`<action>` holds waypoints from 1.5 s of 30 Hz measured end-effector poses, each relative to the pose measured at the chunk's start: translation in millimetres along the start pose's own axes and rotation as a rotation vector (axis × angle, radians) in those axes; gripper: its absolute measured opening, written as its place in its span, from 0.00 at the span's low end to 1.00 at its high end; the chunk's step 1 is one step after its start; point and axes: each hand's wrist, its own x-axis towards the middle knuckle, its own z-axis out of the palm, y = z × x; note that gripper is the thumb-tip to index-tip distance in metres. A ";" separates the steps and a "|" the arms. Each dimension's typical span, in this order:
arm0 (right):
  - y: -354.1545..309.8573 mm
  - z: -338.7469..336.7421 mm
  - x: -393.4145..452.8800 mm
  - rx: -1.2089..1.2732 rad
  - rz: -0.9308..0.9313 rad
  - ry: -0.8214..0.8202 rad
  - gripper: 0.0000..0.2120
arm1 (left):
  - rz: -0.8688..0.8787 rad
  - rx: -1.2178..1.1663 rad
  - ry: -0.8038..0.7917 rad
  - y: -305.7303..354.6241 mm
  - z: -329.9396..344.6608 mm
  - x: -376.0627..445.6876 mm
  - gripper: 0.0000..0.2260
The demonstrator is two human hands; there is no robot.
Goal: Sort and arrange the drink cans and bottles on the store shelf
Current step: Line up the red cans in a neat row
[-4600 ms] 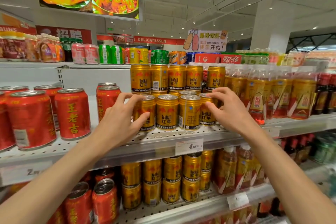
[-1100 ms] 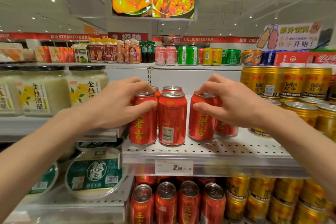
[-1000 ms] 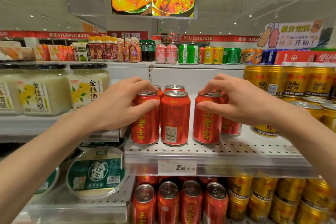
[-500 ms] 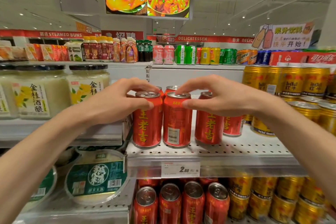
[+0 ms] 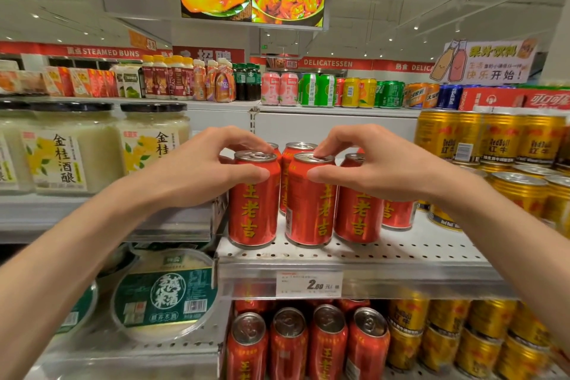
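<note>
Head view: two bare hands are raised at the perforated metal shelf [image 5: 401, 251]. The left hand [image 5: 197, 170] is curled round the left front red can [image 5: 253, 199], thumb pressed on its side, fingertips on the rim. The right hand [image 5: 382, 163] grips the middle front red can [image 5: 310, 202] the same way, thumb on the side, a fingertip on the lid. Both cans stand upright, close side by side, near the shelf's front edge at its left end. A third red can [image 5: 357, 202] stands just right of them, more behind. Gold cans [image 5: 490, 140] are stacked toward the right end. A price tag [image 5: 309, 284] is fixed on the front edge. Pale jars [image 5: 71, 148] sit on the neighbouring shelf to the left.
</note>
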 end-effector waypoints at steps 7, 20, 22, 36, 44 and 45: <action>-6.1 16.9 1.9 -0.067 -0.080 0.119 0.28 | 0.010 0.000 0.016 -2.6 1.1 0.7 0.16; 21.6 -28.9 -21.2 -0.117 0.037 0.005 0.19 | 0.089 0.160 0.008 20.1 2.5 2.4 0.14; 24.5 -28.2 -23.0 -0.155 0.038 -0.027 0.24 | 0.127 0.200 -0.004 34.4 8.7 9.1 0.19; 38.5 -22.1 -18.8 0.104 0.003 0.016 0.19 | 0.161 0.328 -0.031 43.7 35.9 25.4 0.25; 39.7 -15.4 -20.7 0.115 -0.009 0.041 0.20 | 0.168 0.341 0.000 41.2 37.7 25.4 0.24; 40.6 -15.9 -20.6 0.108 -0.010 0.037 0.20 | 0.168 0.344 0.003 41.2 38.3 25.1 0.23</action>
